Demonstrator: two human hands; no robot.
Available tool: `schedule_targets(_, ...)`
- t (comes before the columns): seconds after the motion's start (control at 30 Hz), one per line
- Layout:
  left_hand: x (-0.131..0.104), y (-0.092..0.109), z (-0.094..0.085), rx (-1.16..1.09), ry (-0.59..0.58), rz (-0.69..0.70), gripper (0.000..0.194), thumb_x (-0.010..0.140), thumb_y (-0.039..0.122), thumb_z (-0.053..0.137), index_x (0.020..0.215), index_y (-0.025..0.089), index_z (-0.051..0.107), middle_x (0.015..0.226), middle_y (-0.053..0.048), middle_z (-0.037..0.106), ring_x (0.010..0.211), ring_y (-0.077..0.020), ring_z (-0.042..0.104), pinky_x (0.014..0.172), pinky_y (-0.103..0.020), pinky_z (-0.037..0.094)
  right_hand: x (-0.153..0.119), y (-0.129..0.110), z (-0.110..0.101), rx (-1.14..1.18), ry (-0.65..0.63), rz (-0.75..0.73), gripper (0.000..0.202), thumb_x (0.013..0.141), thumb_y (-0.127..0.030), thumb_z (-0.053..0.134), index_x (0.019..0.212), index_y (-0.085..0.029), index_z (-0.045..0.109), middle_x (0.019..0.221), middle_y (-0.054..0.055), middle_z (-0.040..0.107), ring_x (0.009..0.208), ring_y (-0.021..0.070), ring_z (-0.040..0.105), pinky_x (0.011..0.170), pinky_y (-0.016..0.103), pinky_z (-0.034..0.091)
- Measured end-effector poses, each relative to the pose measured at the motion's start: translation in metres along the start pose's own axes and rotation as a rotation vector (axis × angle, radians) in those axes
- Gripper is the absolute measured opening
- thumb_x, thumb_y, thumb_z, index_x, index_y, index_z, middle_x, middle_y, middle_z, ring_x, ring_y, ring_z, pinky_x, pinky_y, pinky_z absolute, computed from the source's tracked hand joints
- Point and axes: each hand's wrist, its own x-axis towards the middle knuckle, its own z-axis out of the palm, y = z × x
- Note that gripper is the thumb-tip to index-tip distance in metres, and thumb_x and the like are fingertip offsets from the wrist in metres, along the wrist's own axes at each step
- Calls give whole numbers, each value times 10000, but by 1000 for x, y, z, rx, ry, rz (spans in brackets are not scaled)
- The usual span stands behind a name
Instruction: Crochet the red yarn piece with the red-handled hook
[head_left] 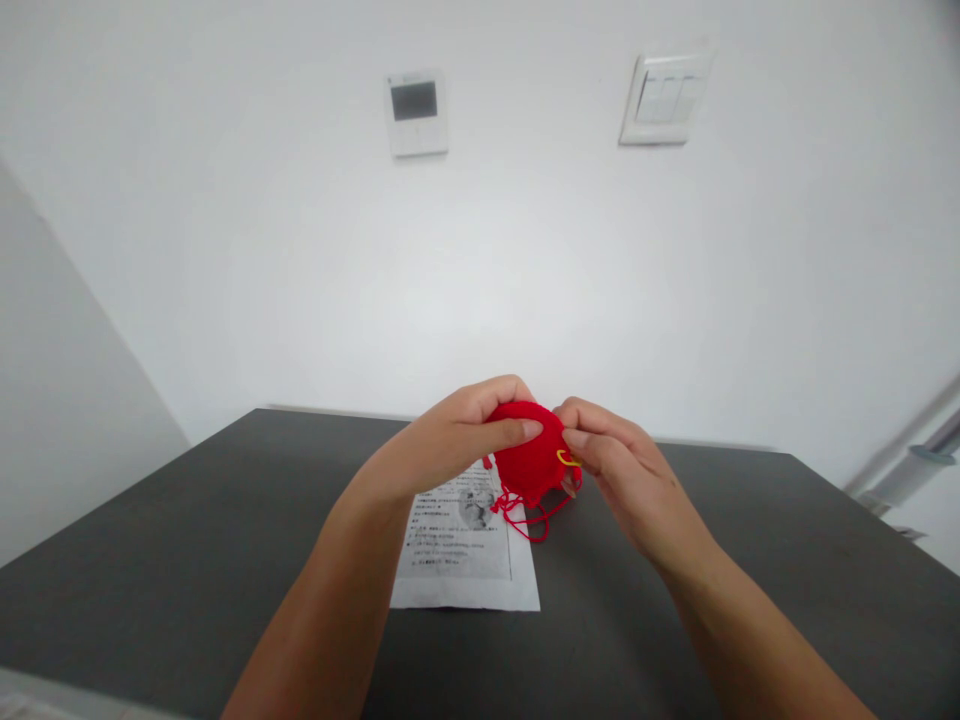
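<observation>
A red knitted piece (525,462) is held up above the dark table, with loose red yarn (541,520) hanging from its lower edge. My left hand (469,425) grips it from the left, the thumb lying across its front. At its right edge, my right hand (619,460) is closed, thumb and forefinger pinched together. A small yellow item (568,459), possibly a stitch marker or clip, shows beside the right thumb tip. The exact hold of the right fingers is partly hidden.
A printed sheet (465,590) lies on the dark table (300,480) beneath the hands. Behind stands a white wall with a small panel (418,113) and a light switch (664,98). Grey pipes (911,475) run at the far right.
</observation>
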Motion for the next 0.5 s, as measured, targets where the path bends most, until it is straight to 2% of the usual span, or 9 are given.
schedule_targets(0.5, 0, 3, 3, -22, -26, -15, 241, 794, 394, 601, 801, 164, 527, 683, 14, 560, 629, -119, 517, 606, -261, 400, 1, 1, -1, -15, 5, -14, 183, 816, -207, 445, 635, -197, 464, 573, -32, 429, 552, 129, 380, 546, 261, 301)
